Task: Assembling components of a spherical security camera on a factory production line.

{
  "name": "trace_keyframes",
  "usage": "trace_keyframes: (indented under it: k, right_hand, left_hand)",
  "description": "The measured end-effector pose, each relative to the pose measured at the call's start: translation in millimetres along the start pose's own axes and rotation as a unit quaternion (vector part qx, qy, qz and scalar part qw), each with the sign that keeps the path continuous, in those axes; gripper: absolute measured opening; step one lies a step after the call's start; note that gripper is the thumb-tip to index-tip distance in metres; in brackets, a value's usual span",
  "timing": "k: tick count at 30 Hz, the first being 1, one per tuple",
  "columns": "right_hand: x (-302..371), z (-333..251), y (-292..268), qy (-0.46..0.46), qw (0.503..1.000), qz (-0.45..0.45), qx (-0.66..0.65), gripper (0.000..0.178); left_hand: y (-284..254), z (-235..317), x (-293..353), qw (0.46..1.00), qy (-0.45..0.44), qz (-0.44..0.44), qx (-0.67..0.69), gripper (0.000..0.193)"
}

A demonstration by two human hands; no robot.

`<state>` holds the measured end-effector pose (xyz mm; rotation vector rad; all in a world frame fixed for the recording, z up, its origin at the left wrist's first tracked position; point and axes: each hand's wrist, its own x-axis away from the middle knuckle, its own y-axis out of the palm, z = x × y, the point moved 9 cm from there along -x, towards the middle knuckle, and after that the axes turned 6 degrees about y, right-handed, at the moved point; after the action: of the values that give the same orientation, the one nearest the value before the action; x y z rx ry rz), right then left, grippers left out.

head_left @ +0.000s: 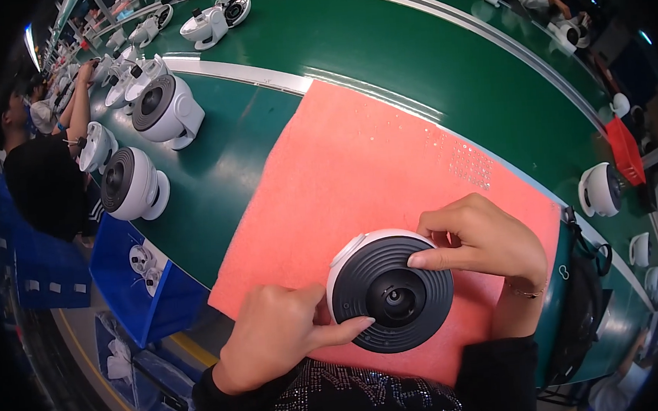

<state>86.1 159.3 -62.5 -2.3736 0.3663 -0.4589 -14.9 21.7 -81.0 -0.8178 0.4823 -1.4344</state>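
A round white fan (389, 292) with a dark ribbed front grille is held between both hands on a pink mat (372, 165) laid over the green bench (409, 42). The left hand (273, 333) is pressed against the fan's left side, fingers loosely curled and not closed into a fist; its thumb is stretched out flat across the lower left of the grille. The right hand (482, 241) is cupped over the upper right edge of the fan, with the forefinger laid straight along the top of the grille and the other fingers bent around the white rim behind it. The fan is thus gripped from two sides, neither hand fully closed.

The fan lies near the front edge of the mat, close to the person's body. Its grille is turned upward toward the camera, so that the concentric rings and the dark centre hub are seen nearly full on; the axis through the hub runs roughly up from the mat, tilted slightly toward the person. A white housing is seen behind the grille at the upper left.

Further fans (135, 183) of the same kind stand in a row along the left of the bench, their grilles turned sideways. A blue bin (126, 274) is placed below the bench edge at the left.
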Motion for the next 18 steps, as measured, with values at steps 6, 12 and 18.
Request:
trace_keyframes:
  k: [6, 12, 18]
  right_hand:
    - [2, 3, 4, 0.004, 0.998, 0.007, 0.063, 0.054]
    - [19, -25, -6, -0.029, 0.978, 0.115, 0.169, 0.042]
    - [44, -70, 13, -0.208, 0.971, 0.019, 0.121, 0.031]
  left_hand:
    - [2, 3, -6, 0.997, 0.059, -0.004, -0.051, 0.04]
    - [3, 5, -4, 0.997, 0.039, -0.013, -0.058, 0.039]
    - [2, 14, -4, 0.998, 0.039, 0.002, -0.046, 0.049]
